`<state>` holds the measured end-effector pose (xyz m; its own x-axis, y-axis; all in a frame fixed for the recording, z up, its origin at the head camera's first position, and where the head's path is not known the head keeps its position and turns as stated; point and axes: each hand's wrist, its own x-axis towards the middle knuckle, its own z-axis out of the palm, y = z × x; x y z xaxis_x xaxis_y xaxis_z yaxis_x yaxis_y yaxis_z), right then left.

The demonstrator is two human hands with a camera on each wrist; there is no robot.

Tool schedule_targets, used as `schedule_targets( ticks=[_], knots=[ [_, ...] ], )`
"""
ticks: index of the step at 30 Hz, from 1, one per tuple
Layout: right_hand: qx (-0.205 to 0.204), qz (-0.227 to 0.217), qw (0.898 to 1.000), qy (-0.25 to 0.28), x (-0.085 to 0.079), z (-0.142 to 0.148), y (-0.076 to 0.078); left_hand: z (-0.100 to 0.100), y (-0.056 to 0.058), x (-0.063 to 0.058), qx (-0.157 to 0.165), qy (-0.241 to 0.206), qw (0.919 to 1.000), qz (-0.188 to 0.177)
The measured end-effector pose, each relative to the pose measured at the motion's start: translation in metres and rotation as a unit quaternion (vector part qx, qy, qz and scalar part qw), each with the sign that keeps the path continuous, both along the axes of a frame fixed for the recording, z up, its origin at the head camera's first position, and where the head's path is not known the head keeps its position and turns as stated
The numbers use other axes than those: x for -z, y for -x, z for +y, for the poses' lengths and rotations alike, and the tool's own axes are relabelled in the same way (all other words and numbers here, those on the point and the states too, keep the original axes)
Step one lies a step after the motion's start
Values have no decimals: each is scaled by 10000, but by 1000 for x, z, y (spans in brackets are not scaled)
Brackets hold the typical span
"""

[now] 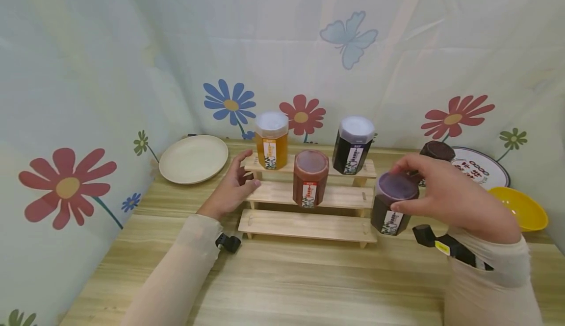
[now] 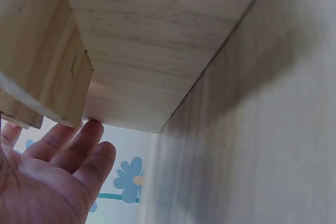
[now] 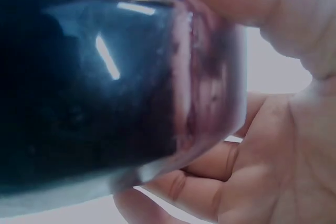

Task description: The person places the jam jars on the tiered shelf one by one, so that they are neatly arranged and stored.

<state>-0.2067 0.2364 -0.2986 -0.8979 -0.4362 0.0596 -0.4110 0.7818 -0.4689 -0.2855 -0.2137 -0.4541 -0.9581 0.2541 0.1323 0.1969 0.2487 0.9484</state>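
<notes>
My right hand grips a dark jar with a purple lid, thumb and fingers around its upper part, just right of a three-step wooden stand. The right wrist view shows the jar's dark side close up. At the stand's left end is my left hand, fingers loosely extended beside the upper steps; in the left wrist view its fingertips are against or very near the wood. An amber jar and a dark jar with a whitish lid stand on the top step. The middle step bears a reddish-brown jar.
Behind my right hand are another dark-topped jar, a white plate with red print and a yellow bowl. A cream plate lies at the left back. A flower-printed curtain hangs behind the wooden-patterned table.
</notes>
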Motion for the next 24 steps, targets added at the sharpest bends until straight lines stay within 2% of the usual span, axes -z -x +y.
schedule_targets(
  ticks=[7, 12, 24],
  knots=[
    [-539, -123, 9984, 82, 1, -10, -4, 1, 0, 1, 15, -43, 10000, 22],
    [-770, -172, 9969, 10, 5, -18, -4, 1, -1, 1, 0, -72, 10000, -28],
    [-1452, 256, 9889, -193, 22, -39, 7, 2, 0, 0, -15, -50, 10000, -48]
  ],
)
